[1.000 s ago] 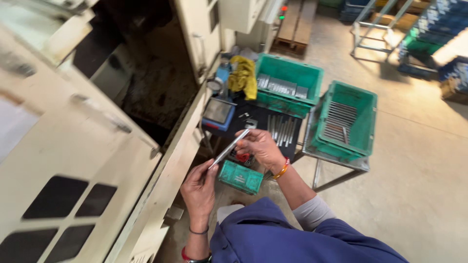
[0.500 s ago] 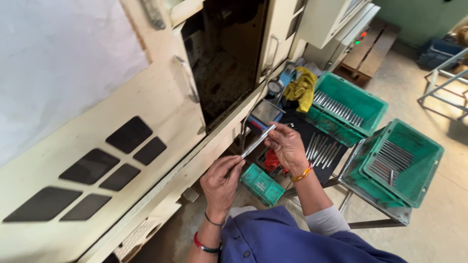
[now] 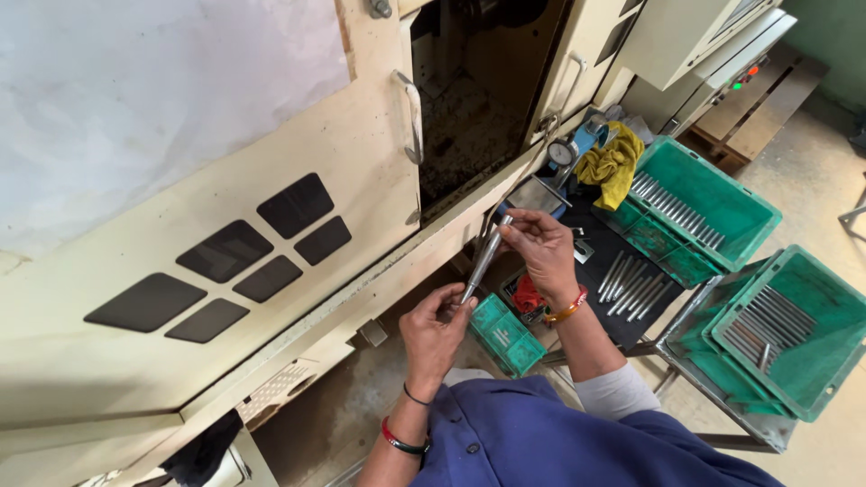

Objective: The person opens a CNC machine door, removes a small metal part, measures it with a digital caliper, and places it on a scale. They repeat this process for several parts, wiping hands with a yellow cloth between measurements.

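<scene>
Machine: big cream cabinet (image 3: 225,180) on the left, dark square panels, door open on a dark inside
Floor: bare grey concrete (image 3: 812,171), far right
Crates: green plastic trays (image 3: 713,194) on metal stands, right
Far: wooden pallet (image 3: 749,113)
Light: soft daylight

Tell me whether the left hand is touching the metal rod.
Touching. The head view shows the left hand pinching the lower end of the metal rod with its fingertips, while the right hand holds the upper end.
</scene>
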